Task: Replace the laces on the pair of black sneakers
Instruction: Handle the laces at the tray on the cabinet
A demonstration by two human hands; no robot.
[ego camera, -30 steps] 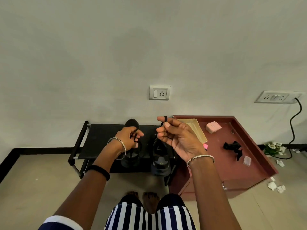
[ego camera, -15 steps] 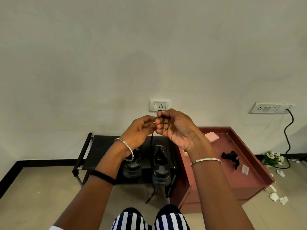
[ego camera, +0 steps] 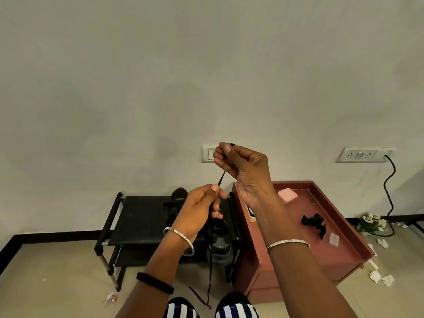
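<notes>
A black lace runs taut between my two raised hands. My right hand pinches its upper end near the wall switch. Lower down, my left hand pinches the same lace, and the rest hangs past the rack to the floor. Two black sneakers stand on the black shoe rack. The right sneaker shows below my left hand; the left sneaker is mostly hidden behind that hand.
A red-brown low table stands right of the rack, holding a pink box, a black clip-like object and a small clear packet. Paper scraps and white flowers lie on the floor at right. A black cable hangs from the wall socket.
My hands had come together in front of the switch; now they have parted, the left one sliding down the lace and the right staying high. The view has tilted up slightly.
</notes>
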